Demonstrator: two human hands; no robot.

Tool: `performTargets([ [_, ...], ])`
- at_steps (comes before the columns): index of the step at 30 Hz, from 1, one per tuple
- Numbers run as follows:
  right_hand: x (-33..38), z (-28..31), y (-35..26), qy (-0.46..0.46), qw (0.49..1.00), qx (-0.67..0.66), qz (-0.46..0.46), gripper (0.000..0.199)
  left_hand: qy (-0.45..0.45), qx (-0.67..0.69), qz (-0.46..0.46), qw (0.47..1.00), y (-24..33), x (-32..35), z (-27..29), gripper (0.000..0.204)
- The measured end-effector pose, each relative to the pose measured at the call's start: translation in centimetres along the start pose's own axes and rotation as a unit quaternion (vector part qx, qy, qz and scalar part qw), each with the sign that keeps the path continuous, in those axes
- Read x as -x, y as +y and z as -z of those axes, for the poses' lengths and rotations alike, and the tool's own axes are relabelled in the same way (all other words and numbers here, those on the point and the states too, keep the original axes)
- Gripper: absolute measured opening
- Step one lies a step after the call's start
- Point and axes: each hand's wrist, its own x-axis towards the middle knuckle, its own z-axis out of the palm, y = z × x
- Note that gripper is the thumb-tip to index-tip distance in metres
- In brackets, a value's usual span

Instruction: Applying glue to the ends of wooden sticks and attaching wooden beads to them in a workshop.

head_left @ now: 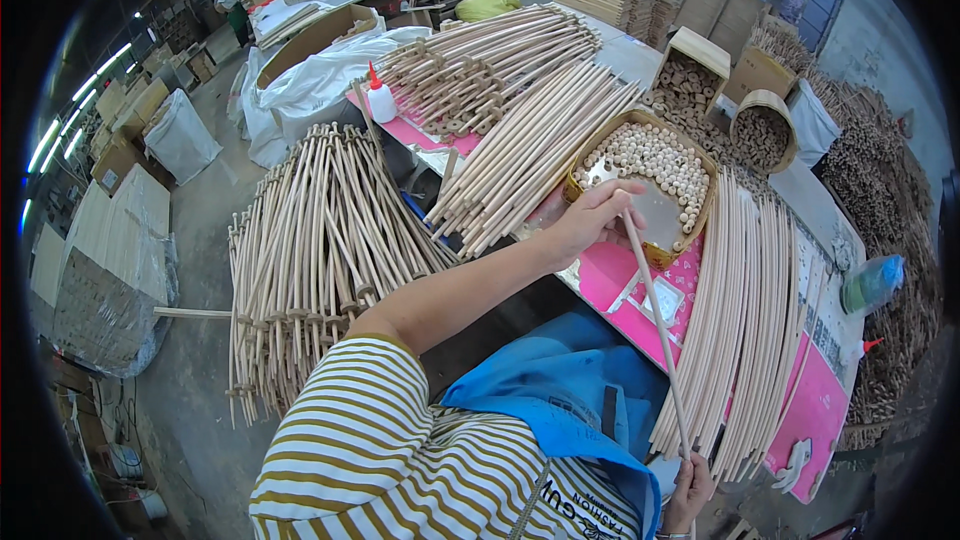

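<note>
Your left hand (600, 212) and right hand (690, 488) grasp one wooden rod (654, 310), crossing the near edge of the counter (603, 270). Some bare pink counter separates that edge from one bead tray (660, 225); two red-tipped bottles (381, 103) sit well apart.

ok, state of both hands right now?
Left hand: closed, holding a thin wooden rod near its far end.
Right hand: closed, holding it too, nearer the body.

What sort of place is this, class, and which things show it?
Probably a woodworking workshop: bundled wooden rods, a tray of small wooden beads, and a glue-type bottle on the worktable.
</note>
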Motion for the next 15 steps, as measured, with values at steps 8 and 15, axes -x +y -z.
performTargets([
  [8,-0.7,1.9,0.8,0.234,0.962,-0.139,-0.024,0.027,-0.009,-0.097,0.046,0.994,-1.4,-2.7,0.3,0.049],
  [15,8.8,5.1,11.4,0.492,0.83,-0.068,-0.252,0.036,0.058,-0.178,0.075,0.979,-5.3,-4.5,4.2,0.037],
])
